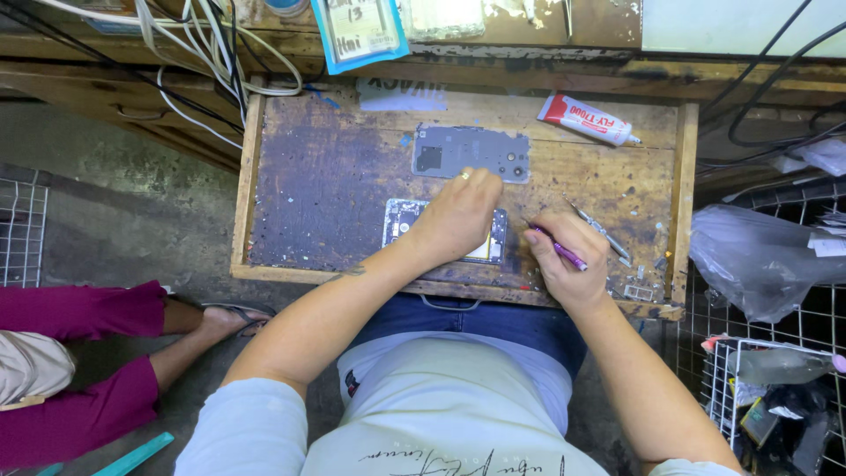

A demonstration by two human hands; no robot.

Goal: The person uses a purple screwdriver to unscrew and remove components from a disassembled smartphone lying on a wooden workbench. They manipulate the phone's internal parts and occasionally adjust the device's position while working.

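A: Grip first. What was the right hand (564, 260) doing?

B: Fingers closed on a thin purple tool (560, 250), pen-style, tip pointed toward the opened phone (445, 231).

A: And the left hand (458, 216)?

B: Pressed flat on top of the phone, fingers curled over its upper edge, pinning it down. Not clamped around anything, just holding it against the wooden drawer top (317, 176).

A: Where was the phone relative to the tool?

B: Just left of the tool tip, mostly hidden under the left hand. Circuit side up at its left end, yellowish part at its right.

A: Progress?

B: Looked mid-disassembly, I'd judge. The grey back cover (471, 152) was already off, lying just beyond the left knuckles. Internals still in the body, so prying or unscrewing seemed left to do. Couldn't tell what the tip touched.

A: Further out?

B: Metal tweezers (599, 231) just right of the right hand, red-and-white glue tube (586, 120) farther up. Another person's leg in maroon (79, 313) well off to the left, on the floor.
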